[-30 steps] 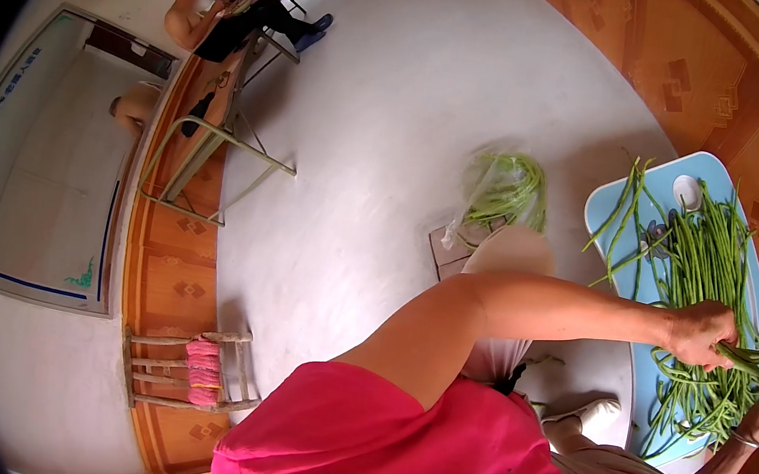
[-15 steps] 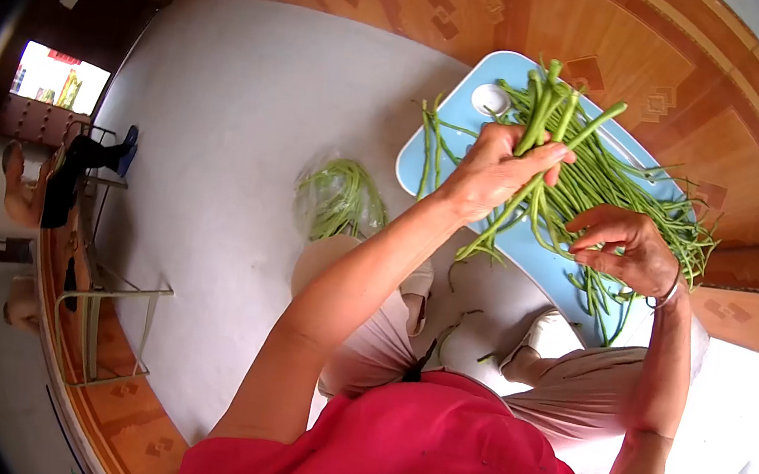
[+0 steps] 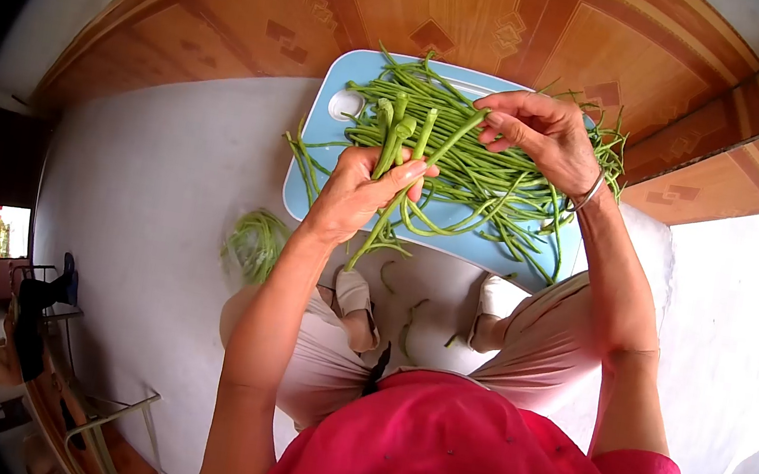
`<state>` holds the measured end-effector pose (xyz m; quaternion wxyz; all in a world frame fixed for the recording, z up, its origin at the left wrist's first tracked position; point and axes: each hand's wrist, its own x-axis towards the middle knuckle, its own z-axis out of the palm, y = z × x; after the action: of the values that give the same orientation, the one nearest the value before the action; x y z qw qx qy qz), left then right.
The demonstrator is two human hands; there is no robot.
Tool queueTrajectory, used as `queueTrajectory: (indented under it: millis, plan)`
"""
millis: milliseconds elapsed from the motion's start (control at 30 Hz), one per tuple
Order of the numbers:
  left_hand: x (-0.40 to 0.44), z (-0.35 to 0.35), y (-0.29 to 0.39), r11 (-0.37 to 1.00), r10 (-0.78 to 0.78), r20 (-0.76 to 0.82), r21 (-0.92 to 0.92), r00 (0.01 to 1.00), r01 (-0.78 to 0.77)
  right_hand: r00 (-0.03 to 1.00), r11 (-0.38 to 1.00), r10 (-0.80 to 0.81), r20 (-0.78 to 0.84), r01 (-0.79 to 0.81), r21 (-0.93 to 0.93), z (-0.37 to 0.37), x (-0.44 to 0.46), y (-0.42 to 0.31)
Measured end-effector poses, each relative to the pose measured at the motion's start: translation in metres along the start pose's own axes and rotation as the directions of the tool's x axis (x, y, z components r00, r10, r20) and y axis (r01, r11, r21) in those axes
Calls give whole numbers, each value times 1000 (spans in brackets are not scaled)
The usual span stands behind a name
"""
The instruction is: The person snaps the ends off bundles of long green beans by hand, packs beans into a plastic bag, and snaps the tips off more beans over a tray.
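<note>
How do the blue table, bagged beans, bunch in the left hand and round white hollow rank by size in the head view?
Blue table, largest
Bagged beans and bunch in the left hand: unsure, as the bunch seems nearer the camera
Round white hollow, smallest

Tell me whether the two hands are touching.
Apart: the head view shows a plain gap between the left hand and right hand, with beans across it.

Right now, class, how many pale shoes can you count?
2: one shoe on the floor at left and another at right, both by the near edge of the blue table. Others may be hidden beneath it.
</note>
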<state>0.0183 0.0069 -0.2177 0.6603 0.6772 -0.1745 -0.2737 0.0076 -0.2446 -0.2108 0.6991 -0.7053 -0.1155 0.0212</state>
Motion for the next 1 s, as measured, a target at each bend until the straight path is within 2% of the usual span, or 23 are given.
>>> queueTrajectory:
  millis: [133, 267, 333, 433, 533, 567, 667, 700, 733, 800, 900, 1000]
  plan:
    - [2, -5, -5, 998, 37, 12, 40, 999, -38, 1000, 1000, 10, 10, -10, -10, -6, -3, 2]
    - [4, -7, -9, 979, 173, -37, 111, 984, -168, 994, 997, 73, 77, -70, -38, -12, -4, 1]
    - [6, -10, -15, 963, 236, -42, 144, 971, -228, 994, 980, 102, 32, -95, -172, -8, -3, 5]
    - [7, -12, -18, 965, 186, -19, 190, 982, -179, 999, 904, 11, -36, -26, -427, 2, -3, 6]
    - [3, -5, -13, 981, 112, -7, 157, 994, -110, 989, 828, -88, -115, 8, -561, 11, -3, -2]
    - [4, -4, -16, 982, 127, 12, 143, 992, -127, 973, 809, -186, -139, 71, -583, 13, -2, 2]
    - [2, 4, -11, 985, 77, 31, 155, 997, -81, 957, 810, -182, -224, 16, -587, 17, 0, 4]
    - [3, 6, -15, 988, 113, 35, 101, 993, -116, 959, 897, -138, -248, 15, -442, 16, 2, 9]
    - [3, 7, -12, 986, 110, 34, 121, 993, -113, 960, 959, -92, -265, 14, -284, 16, 6, 14]
    - [2, 8, -4, 981, 103, 28, 163, 994, -106, 958, 1000, 9, -288, -10, -1, 15, 7, 16]
    - [5, 11, -9, 976, 196, 2, 93, 981, -195, 947, 922, 186, -263, -76, 380, 10, 9, 11]
    - [8, 11, -7, 978, 199, 34, 64, 979, -201, 960, 845, 151, -237, -1, 534, 9, 10, 13]
